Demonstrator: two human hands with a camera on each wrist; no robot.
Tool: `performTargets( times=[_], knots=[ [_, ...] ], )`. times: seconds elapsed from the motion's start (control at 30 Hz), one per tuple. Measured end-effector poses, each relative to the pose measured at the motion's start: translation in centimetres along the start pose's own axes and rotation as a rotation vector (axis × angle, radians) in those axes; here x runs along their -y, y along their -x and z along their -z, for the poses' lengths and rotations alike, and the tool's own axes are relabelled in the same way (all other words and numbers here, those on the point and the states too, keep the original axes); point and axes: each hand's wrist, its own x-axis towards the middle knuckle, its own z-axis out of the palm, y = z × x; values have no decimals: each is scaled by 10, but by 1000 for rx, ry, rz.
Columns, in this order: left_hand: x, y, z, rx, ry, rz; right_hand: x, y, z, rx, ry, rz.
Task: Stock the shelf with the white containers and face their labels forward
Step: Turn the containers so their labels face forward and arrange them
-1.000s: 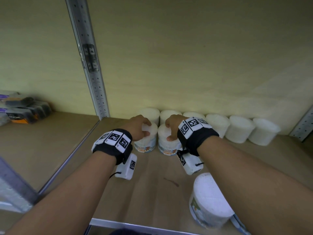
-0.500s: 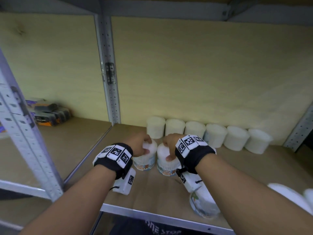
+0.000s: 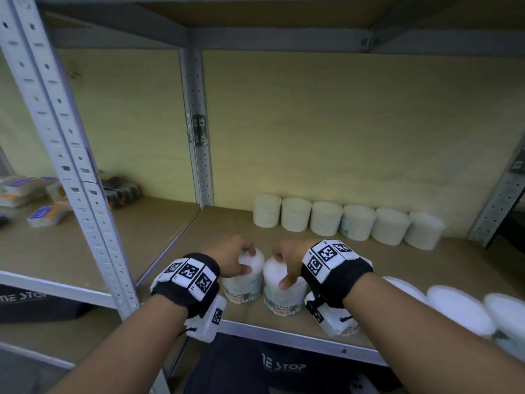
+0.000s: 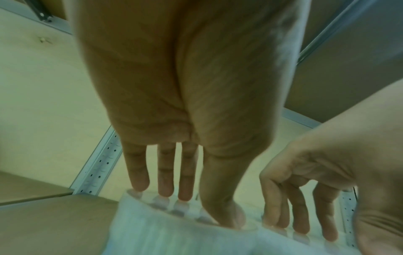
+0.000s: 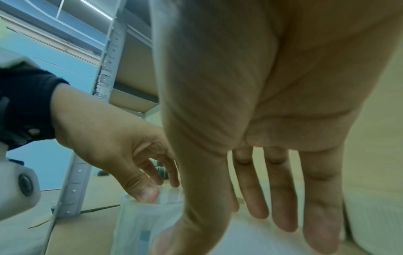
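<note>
Two white containers with "COTTON BUDS" labels facing the front stand side by side near the shelf's front edge (image 3: 284, 335). My left hand (image 3: 237, 258) grips the left container (image 3: 243, 288) from above by its lid. My right hand (image 3: 287, 260) holds the right container (image 3: 284, 300) the same way. The left wrist view has my left hand (image 4: 191, 207) with fingertips on the far rim and thumb on the near rim of its container (image 4: 174, 233). In the right wrist view my right hand (image 5: 250, 224) reaches down over its lid, which is blurred.
Several white containers (image 3: 326, 217) line the back wall in a row. More white containers (image 3: 460, 308) stand at the front right by my right forearm. A metal upright (image 3: 71, 166) rises at the left, with flat packets (image 3: 42, 214) in the bay beyond it.
Both hands have drawn their containers away from the back row toward the front edge. The head view has pulled back and now takes in the whole bay.
</note>
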Motion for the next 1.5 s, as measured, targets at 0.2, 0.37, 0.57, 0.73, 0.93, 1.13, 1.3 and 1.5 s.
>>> performTargets(
  times=[0.2, 0.37, 0.57, 0.73, 0.93, 1.13, 1.3, 1.5],
  knots=[
    [-11, 18, -4, -17, -15, -8, -2, 23, -3, 34, -51, 19],
    [-17, 24, -10, -26, 7, -2, -5, 36, -8, 19, -67, 18],
    [-20, 29, -17, -53, 43, 6, -15, 47, -15, -37, -149, 10],
    [-23, 29, -16, -49, 37, 24, -17, 50, -18, -66, -146, 32],
    [-39, 21, -1, -87, 56, 8, -35, 55, -12, -166, -228, 53],
    [-90, -13, 14, -110, 138, -81, -98, 68, 1, -274, -354, -52],
    [-148, -57, 17, -92, 132, -177, -173, 90, 3, -330, -365, -204],
    [-219, -117, 9, -58, 97, -268, -252, 120, -1, -353, -360, -357]
  ],
)
